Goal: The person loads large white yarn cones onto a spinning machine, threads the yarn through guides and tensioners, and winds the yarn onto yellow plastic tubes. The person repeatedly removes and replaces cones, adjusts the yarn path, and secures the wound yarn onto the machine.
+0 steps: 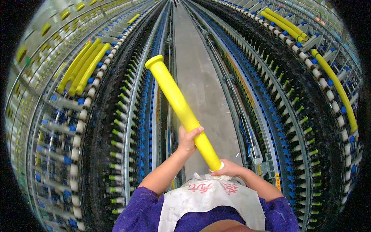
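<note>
Where writing appears in the head view, red characters mark the white apron (210,199), and a yellow label (278,181) sits near right. The left hand (187,140) is wrapped around the yellow tube (176,98) near mid-length; the right hand (228,168) is curled at its near end. The smooth, cylindrical tube, flange-rimmed, slants far left above the grey floor (201,58).
</note>
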`<state>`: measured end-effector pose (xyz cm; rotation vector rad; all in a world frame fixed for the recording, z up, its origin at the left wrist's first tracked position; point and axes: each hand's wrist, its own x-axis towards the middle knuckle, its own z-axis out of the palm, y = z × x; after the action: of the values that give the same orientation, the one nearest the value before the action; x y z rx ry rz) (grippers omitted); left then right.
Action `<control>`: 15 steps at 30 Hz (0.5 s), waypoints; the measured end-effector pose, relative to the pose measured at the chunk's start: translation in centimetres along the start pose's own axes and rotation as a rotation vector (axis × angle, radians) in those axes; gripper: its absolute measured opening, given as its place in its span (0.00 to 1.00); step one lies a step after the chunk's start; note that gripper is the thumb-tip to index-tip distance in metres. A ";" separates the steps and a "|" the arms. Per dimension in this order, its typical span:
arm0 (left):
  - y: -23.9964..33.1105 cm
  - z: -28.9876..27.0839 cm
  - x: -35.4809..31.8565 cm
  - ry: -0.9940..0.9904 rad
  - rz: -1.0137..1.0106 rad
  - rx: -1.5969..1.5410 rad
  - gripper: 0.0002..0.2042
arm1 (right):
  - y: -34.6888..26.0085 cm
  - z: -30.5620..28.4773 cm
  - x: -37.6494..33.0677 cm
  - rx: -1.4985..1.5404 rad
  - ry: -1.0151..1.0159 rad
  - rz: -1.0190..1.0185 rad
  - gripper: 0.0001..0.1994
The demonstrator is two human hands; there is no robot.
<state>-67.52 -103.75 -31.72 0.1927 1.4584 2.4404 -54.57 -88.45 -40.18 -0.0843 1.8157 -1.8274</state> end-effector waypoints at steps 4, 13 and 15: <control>-1.2 -0.6 12.2 -0.168 -0.052 -0.174 0.18 | 0.0 -7.7 8.5 0.320 -0.242 0.102 0.25; 3.3 -0.8 41.9 0.083 0.038 0.052 0.14 | -14.8 -27.3 30.1 0.174 -0.076 -0.050 0.26; 4.4 -2.0 47.2 0.174 0.089 0.018 0.13 | -18.7 -31.1 34.9 0.105 -0.235 -0.031 0.25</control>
<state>-113.59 -92.61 -30.41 0.0511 1.5748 2.5720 -103.33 -76.39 -36.83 -0.2763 1.5625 -1.8457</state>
